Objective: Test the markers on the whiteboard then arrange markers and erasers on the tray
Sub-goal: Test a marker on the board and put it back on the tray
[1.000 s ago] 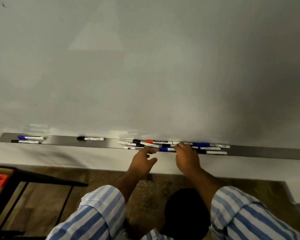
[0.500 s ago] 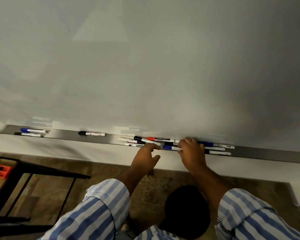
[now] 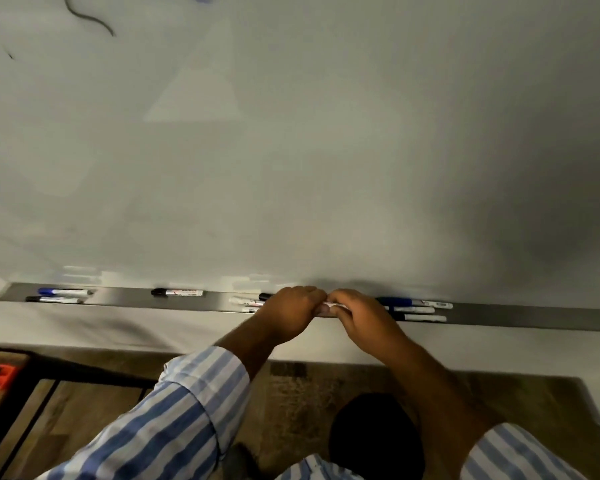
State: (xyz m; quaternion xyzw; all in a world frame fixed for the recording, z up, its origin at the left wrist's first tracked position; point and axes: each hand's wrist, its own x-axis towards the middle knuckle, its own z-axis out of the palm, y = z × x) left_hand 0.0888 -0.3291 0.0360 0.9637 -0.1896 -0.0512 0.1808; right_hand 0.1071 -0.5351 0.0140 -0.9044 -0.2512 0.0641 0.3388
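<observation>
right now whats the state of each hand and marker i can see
left hand: curled round a marker
right hand: pinching the same marker
black marker: capped, lying alone on the tray
two markers at far left: capped, lying side by side
whiteboard: scribble marks at top left

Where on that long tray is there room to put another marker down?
The tray is bare to the right of the blue marker cluster. Smaller gaps lie on either side of the lone black marker. It is crowded in the middle, where the left hand and right hand meet.
</observation>
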